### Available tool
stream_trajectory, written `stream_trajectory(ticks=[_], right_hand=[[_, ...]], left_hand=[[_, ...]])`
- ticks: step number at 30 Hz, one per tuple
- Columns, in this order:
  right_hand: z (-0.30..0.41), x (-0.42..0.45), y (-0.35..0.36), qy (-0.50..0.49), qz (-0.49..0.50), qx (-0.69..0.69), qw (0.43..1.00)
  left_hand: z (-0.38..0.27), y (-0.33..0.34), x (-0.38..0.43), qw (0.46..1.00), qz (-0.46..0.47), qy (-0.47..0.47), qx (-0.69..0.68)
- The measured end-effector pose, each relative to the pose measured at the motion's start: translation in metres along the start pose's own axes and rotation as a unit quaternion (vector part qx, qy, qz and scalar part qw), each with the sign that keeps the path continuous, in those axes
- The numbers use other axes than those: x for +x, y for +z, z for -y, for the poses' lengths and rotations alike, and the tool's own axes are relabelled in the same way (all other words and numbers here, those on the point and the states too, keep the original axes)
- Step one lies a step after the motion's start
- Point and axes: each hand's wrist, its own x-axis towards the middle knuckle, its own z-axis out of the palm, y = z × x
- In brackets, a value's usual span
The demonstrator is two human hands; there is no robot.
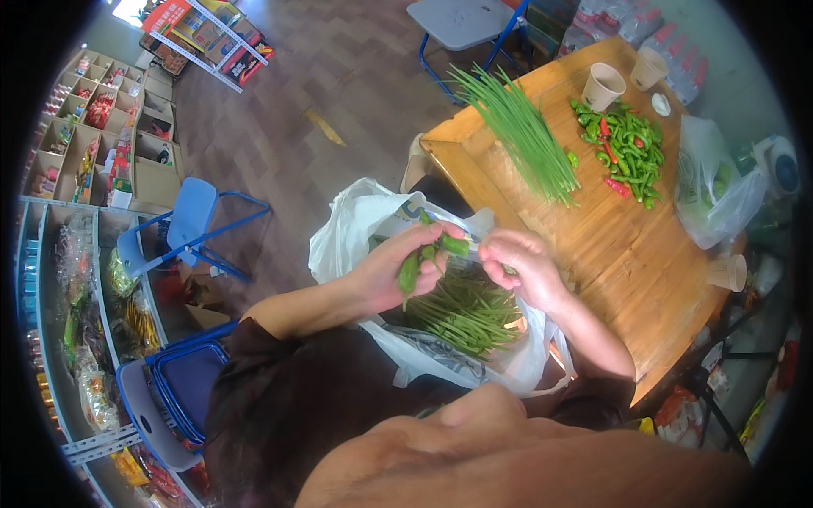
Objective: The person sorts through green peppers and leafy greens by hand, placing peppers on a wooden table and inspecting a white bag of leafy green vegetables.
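Observation:
My left hand (399,259) is closed around several green peppers (409,274), whose ends stick out between thumb and fingers. Just to its right, apart from it, my right hand (524,267) is raised with its fingers curled in. A bit of green shows under those fingers, too small to tell what it is. Below both hands a white plastic bag (346,219) lies open before me. Inside it is a heap of long thin green stalks (470,317), some of them hidden by my hands.
To the right stands a wooden table (610,267) bearing a bundle of long green stalks (524,136), a pile of green and red peppers (625,149), paper cups (603,87) and a clear plastic bag (714,184). Blue folding chairs (194,216) and stocked shelves (79,146) are to the left.

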Motion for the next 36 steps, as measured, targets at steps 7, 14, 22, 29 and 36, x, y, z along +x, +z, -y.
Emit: stream_trajectory(ticks=[7,14,22,29,36], right_hand=[[-0.012,-0.006,0.014,0.106,0.048,0.045,0.992],[-0.029,-0.003,0.014,0.102,0.065,0.047,0.992],[-0.019,-0.004,0.011,0.108,0.001,0.032,0.994],[-0.011,-0.003,0.009,0.109,-0.019,0.028,0.993],[-0.010,-0.002,0.008,0.070,-0.073,-0.003,0.995]], left_hand=[[0.014,0.000,0.020,0.917,-0.047,0.201,0.342],[0.022,-0.006,0.020,0.921,0.006,0.151,0.359],[0.007,-0.021,-0.005,0.977,-0.028,-0.055,0.204],[0.003,-0.051,-0.008,0.992,-0.026,-0.070,0.101],[-0.001,-0.036,-0.001,0.985,0.009,-0.080,-0.150]])
